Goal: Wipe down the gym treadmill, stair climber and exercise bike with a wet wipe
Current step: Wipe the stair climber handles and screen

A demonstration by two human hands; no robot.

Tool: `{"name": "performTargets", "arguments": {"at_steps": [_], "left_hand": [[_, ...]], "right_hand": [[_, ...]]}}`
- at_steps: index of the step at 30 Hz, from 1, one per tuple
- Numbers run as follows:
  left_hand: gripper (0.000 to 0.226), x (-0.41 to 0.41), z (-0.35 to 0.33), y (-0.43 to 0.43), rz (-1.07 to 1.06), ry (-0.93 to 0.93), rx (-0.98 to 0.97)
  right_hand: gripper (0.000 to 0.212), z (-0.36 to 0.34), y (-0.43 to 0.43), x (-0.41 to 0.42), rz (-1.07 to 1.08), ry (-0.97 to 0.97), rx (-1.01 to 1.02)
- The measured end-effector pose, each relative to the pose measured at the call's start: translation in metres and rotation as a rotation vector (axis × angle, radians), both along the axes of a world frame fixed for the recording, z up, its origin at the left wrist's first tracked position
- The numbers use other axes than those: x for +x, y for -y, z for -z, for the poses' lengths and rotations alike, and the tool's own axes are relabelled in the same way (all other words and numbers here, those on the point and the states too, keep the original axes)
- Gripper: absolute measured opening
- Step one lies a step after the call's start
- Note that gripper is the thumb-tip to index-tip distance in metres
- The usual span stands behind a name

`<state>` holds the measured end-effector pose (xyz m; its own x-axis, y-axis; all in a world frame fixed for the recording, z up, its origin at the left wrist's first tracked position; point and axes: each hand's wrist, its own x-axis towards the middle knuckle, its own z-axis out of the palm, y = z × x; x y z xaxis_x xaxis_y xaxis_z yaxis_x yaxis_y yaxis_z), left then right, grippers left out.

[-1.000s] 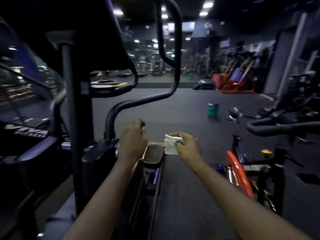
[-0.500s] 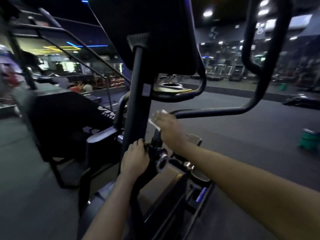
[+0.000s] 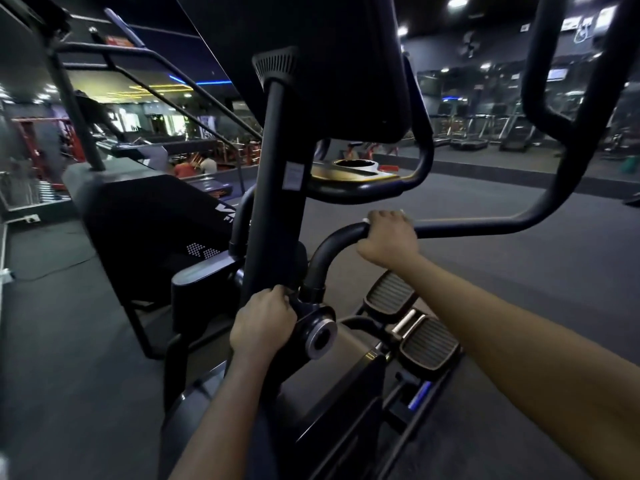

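Wet wipe (image 3: 365, 220) under right hand (image 3: 388, 239) slid along handlebar (image 3: 467, 225); left hand (image 3: 261, 322) grips post (image 3: 273, 202).

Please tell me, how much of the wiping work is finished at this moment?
Done: no surface shows it was wiped. In hand: the right hand grips the curved handlebar with the wipe mostly hidden beneath; the left hand holds the upright post. Left: the stair climber beside and the far treadmills stand untouched.
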<state>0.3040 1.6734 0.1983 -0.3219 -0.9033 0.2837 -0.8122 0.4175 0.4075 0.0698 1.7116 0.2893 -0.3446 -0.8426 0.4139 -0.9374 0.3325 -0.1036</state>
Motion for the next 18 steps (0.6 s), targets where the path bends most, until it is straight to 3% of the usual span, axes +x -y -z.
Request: {"name": "performTargets", "arguments": {"at_steps": [3, 7, 9, 11, 14, 18], "left_hand": [[0.026, -0.001, 0.002, 0.004, -0.021, 0.002, -0.007], [0.027, -0.001, 0.003, 0.005, 0.000, 0.006, -0.006], [0.029, 0.000, 0.004, 0.005, -0.005, 0.008, -0.012], [0.027, 0.000, 0.006, 0.006, -0.014, 0.010, -0.026], [0.022, 0.001, 0.006, 0.006, -0.028, -0.013, -0.024], [0.027, -0.002, 0.006, 0.007, -0.033, -0.013, -0.018]], "right_hand": [[0.059, 0.014, 0.002, 0.008, -0.005, 0.011, -0.077], [0.064, 0.054, 0.002, 0.066, -0.398, -0.189, -0.125], [0.068, 0.074, -0.003, 0.078, -0.440, -0.294, -0.087], [0.067, 0.084, -0.007, 0.069, -0.430, -0.248, -0.184], [0.062, 0.077, -0.009, 0.035, -0.280, -0.096, -0.359], [0.057, 0.054, -0.013, -0.025, 0.174, 0.308, -0.523]]}}
